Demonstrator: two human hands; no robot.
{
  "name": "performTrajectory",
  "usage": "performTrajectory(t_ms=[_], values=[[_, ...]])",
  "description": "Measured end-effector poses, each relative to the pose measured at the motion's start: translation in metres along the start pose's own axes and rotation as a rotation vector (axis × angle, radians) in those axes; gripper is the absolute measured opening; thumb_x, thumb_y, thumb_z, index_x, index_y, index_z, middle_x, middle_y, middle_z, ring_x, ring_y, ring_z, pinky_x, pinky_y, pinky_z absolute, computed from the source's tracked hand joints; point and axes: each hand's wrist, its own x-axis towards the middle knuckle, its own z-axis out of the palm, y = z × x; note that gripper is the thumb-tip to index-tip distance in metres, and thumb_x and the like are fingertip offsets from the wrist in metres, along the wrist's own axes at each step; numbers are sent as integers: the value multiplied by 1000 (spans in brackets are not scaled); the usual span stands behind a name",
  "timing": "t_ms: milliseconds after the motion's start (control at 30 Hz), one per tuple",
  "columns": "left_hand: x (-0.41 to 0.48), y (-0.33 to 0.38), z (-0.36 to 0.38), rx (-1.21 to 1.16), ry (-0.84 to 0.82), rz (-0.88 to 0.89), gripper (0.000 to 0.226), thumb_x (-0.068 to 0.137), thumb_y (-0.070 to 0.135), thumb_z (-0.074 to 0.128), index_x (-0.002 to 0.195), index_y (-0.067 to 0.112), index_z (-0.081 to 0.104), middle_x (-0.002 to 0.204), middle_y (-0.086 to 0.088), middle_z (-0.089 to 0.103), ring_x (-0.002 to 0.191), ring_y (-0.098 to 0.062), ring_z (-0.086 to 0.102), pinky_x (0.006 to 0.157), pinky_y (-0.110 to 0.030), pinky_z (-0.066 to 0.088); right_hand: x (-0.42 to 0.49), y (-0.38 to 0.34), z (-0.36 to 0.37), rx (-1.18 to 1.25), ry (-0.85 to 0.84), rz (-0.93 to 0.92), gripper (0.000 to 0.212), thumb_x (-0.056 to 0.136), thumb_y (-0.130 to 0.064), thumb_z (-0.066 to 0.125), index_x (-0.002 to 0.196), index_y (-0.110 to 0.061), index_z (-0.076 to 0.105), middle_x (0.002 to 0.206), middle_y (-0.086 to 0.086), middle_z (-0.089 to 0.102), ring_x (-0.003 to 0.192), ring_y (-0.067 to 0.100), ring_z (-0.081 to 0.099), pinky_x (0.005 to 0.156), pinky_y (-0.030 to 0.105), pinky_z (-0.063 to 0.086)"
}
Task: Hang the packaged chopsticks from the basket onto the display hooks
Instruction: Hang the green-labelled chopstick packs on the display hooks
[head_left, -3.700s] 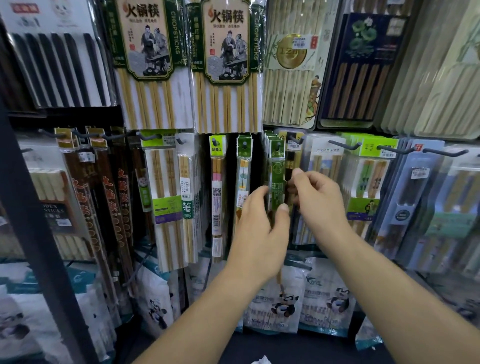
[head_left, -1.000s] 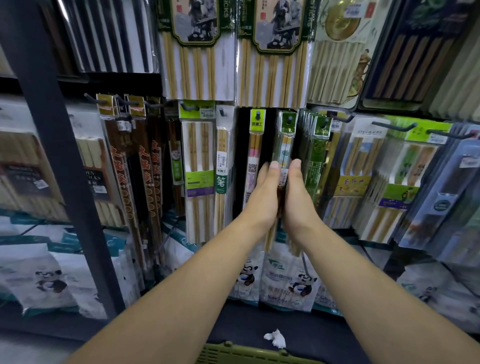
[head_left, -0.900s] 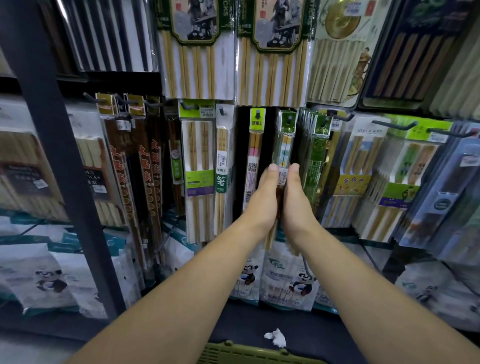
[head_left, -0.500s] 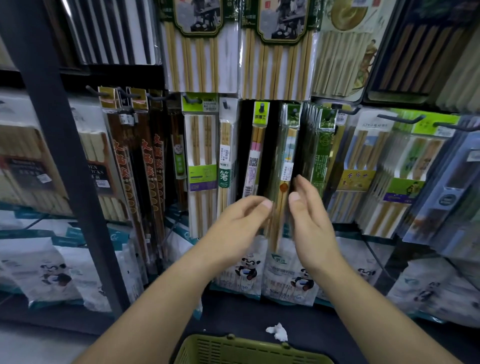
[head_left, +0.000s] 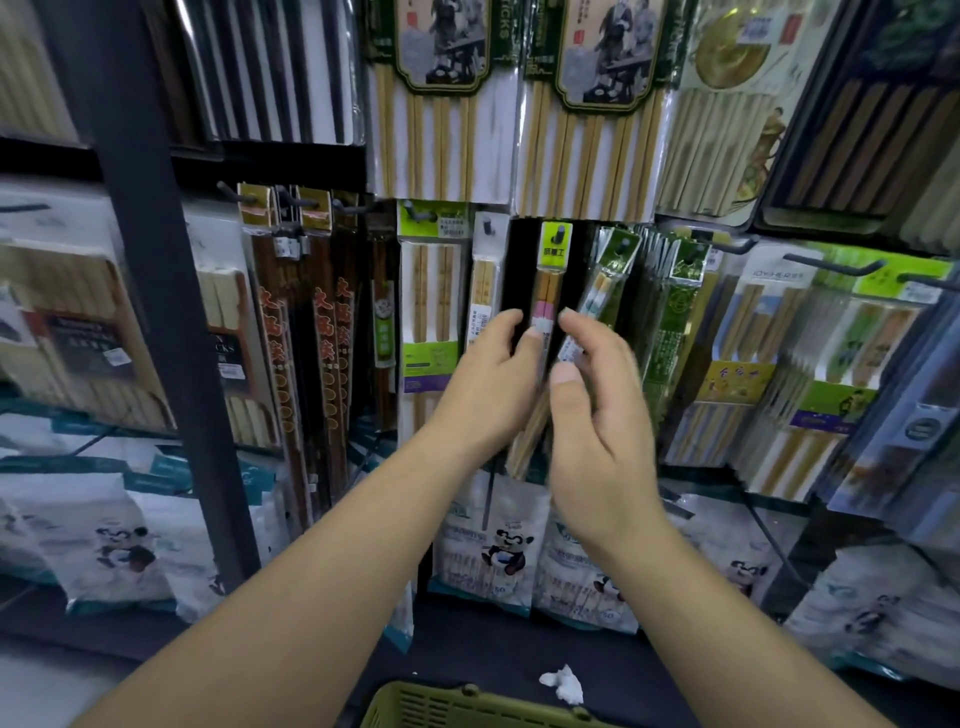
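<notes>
1. Slim packaged chopsticks (head_left: 551, 291) with a yellow header hang from a display hook (head_left: 557, 235), between a white pack (head_left: 485, 280) and a tilted green pack (head_left: 605, 283).
2. The left hand (head_left: 488, 384) is raised, with its fingertips at the pink band of the packaged chopsticks. I cannot tell whether it pinches them.
3. The right hand (head_left: 597, 415), blurred, is loosely open just beside the left, in front of the green pack.
4. The rim of a green basket (head_left: 467, 706) shows at the bottom edge.

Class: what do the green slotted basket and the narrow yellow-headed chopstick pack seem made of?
Green slotted basket: probably moulded plastic, matt; even slots. Narrow yellow-headed chopstick pack: clear glossy film, sticks showing through; printed card header; the sticks look like pale wood or bamboo.
</notes>
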Motion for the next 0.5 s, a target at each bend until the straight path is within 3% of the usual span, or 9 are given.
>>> performTrajectory(t_ms=[100, 167, 200, 233, 300, 367, 400, 500], values=[[8, 1, 1, -164, -21, -117, 48, 110, 40, 43, 154, 19, 44, 148, 7, 54, 136, -9, 50, 116, -32, 38, 10, 6, 13, 198, -143, 226, 64, 101, -56, 29, 160, -32, 26, 163, -20, 27, 144, -13, 24, 115, 9, 24], [12, -3, 0, -213, -22, -125, 32, 111, 39, 41, 136, 27, 58, 119, 24, 63, 111, 8, 59, 95, -15, 44, 19, 14, 20, 264, -142, 333, 68, 101, -62, 25, 162, -34, 17, 165, -20, 20, 145, -10, 21, 114, 13, 21], [13, -5, 0, -227, -36, -125, 29, 112, 39, 40, 130, 29, 60, 116, 26, 65, 109, 12, 59, 93, -13, 46, 22, 18, 23, 280, -131, 358, 67, 102, -63, 24, 162, -35, 14, 166, -19, 18, 146, -8, 20, 114, 16, 19], [14, -7, 1, -225, -57, -123, 33, 112, 40, 40, 134, 25, 59, 129, 19, 64, 120, 7, 57, 102, -17, 45, 25, 21, 26, 286, -123, 377, 67, 102, -64, 23, 162, -37, 12, 166, -20, 17, 145, -8, 18, 114, 18, 18], [16, -10, 4, -232, -79, -132, 53, 111, 43, 39, 157, 17, 40, 161, 4, 43, 148, -9, 39, 124, -35, 31, 30, 26, 30, 282, -112, 409, 73, 95, -71, 23, 161, -42, 10, 158, -32, 20, 137, -18, 21, 108, 13, 18], [19, -10, 6, -256, -76, -131, 59, 111, 46, 38, 163, 19, 30, 168, 3, 31, 153, -12, 30, 127, -35, 21, 34, 30, 33, 292, -93, 438, 78, 90, -75, 23, 160, -45, 10, 141, -41, 24, 119, -33, 28, 98, 6, 21], [21, -11, 8, -286, -83, -137, 59, 111, 47, 37, 163, 20, 30, 168, 3, 32, 152, -12, 31, 126, -34, 21, 37, 33, 34, 301, -87, 456, 80, 89, -77, 24, 160, -45, 11, 142, -39, 26, 120, -32, 30, 102, 8, 24], [24, -14, 15, -393, -127, -189, 57, 110, 52, 35, 159, 24, 39, 160, 2, 47, 144, -12, 46, 122, -36, 33, 43, 39, 39, 342, -109, 552, 87, 83, -81, 24, 160, -41, 23, 160, -17, 35, 144, 2, 34, 123, 37, 25]])
